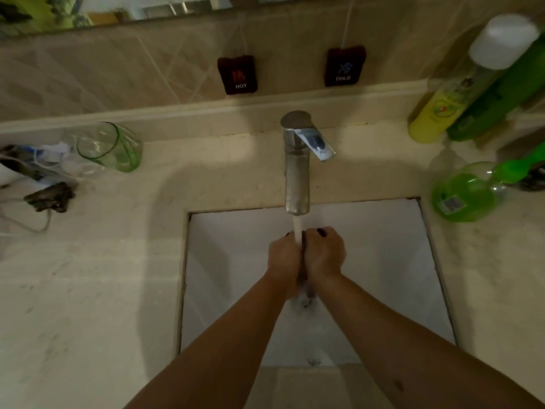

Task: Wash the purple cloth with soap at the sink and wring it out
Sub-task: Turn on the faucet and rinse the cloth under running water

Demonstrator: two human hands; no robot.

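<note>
Pressing together over the white sink [383, 261], the left hand [284, 258] and right hand [324, 252] clasp a dark cloth [303, 261], barely visible between them, under water running from the tap [297, 172].

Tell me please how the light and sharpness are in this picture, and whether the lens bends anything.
Head view: dim, warm light; a broad soft shadow on the counter left of the sink; wide-angle bending tilts the bottles at right; both hands and the water stream are slightly soft; the cloth between them barely shows.
</note>
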